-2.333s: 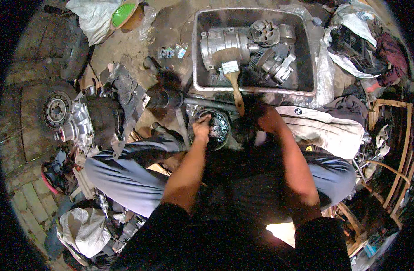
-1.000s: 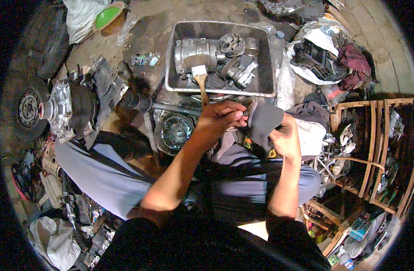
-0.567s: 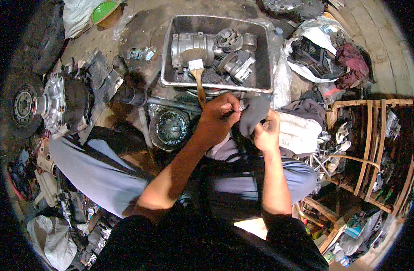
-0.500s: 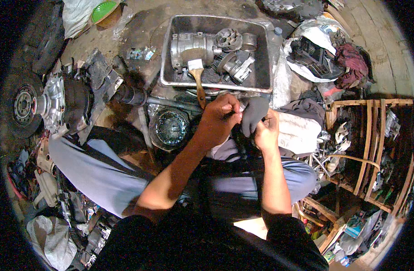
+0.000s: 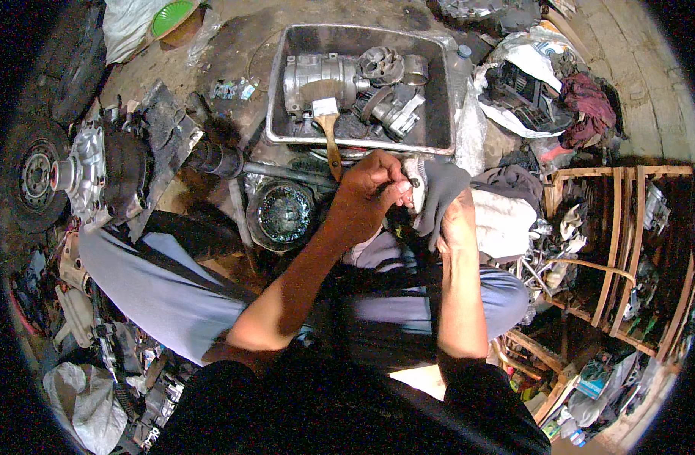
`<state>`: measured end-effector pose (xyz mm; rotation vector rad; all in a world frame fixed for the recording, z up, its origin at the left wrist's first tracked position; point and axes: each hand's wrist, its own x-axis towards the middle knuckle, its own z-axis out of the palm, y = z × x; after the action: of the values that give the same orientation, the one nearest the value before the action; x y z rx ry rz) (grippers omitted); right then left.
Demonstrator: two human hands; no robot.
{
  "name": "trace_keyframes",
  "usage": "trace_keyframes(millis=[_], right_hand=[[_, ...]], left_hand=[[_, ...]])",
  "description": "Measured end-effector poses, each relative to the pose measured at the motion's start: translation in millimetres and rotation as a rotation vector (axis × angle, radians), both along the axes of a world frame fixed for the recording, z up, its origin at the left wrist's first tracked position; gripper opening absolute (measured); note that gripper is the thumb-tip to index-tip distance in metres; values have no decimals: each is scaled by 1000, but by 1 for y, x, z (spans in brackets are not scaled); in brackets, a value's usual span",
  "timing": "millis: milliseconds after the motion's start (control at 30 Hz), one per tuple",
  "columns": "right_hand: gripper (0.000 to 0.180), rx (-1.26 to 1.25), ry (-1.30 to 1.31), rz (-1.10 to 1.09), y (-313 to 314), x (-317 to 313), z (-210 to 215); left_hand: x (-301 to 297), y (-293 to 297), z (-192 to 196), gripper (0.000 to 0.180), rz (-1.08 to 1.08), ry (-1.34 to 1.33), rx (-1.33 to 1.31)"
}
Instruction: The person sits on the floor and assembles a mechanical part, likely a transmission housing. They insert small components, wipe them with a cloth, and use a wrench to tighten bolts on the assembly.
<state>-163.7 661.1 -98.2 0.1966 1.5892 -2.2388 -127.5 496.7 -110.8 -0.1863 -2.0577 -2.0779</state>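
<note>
Pinching a small dark piece [image 5: 415,183] at the fingertips, your left hand [image 5: 370,193] has its grip closed; the piece's exact shape is too small to read. Right grip: your right hand [image 5: 459,224] is closed around a grey cloth [image 5: 444,186], its pale edge right at the left fingertips. Both items are held up beyond your bent right leg, on the near side of the tub [image 5: 385,145]. Step, as judged: working cloth against piece. To do it well, hold the piece firmly between thumb and forefinger, bring a clean fold to it, press lightly, and turn the piece between strokes so each face is reached; stay low, since a slip could lose it in the clutter. Count: one piece, one cloth, one tub. Larger metal parts in the tub, four: one cylindrical housing [image 5: 317,80], one round slotted part [image 5: 381,67], one ring [image 5: 416,70], one shafted assembly [image 5: 391,112]. Also one brush [image 5: 331,142], lying across the near rim, and one basin [image 5: 254,227] of dark liquid.
</note>
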Motion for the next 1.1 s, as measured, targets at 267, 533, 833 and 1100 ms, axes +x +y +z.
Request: trace_keyframes(millis=[267, 533, 833, 1100], right_hand=[[21, 29, 23, 101, -6, 6, 16], [49, -206, -149, 68, 3, 4, -9], [40, -163, -37, 124, -3, 6, 17], [23, 366, 70, 268, -9, 2, 31]], left_hand=[[5, 3, 0, 23, -38, 4, 24], [0, 4, -8, 24, -54, -50, -41], [1, -2, -5, 22, -128, -39, 184], [4, 1, -6, 22, -117, -114, 123]])
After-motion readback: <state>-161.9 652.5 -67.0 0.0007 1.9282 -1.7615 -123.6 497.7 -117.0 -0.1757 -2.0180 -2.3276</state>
